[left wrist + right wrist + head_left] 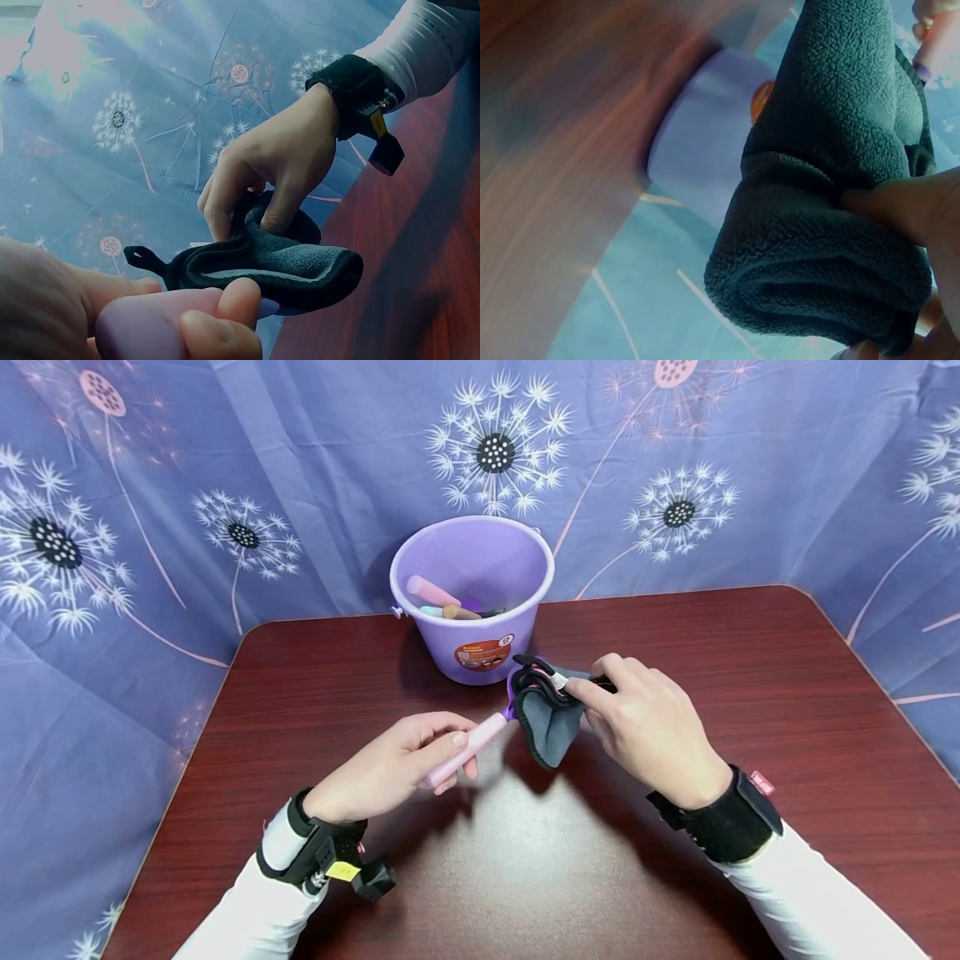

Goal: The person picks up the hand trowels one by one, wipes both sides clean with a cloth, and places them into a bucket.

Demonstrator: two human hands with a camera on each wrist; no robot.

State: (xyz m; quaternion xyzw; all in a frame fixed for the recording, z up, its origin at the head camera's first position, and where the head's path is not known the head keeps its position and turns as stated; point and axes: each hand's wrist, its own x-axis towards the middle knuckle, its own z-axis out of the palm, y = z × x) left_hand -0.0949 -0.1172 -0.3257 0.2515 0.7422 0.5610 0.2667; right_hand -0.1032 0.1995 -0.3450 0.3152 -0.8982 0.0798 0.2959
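Note:
My left hand grips the pink handle of a tool in front of the bucket. Its purple head is mostly covered by a dark grey cloth, so the tool's kind is hidden. The cloth has black edging and a black hanging loop. My right hand pinches the cloth, bunched and folded, from the right side. In the right wrist view, the thumb presses into the thick folds of the cloth.
A purple bucket with an orange label stands at the back of the dark red wooden table. Inside it lie several items, among them a pink handle and a brown one. Behind hangs a blue dandelion-print curtain.

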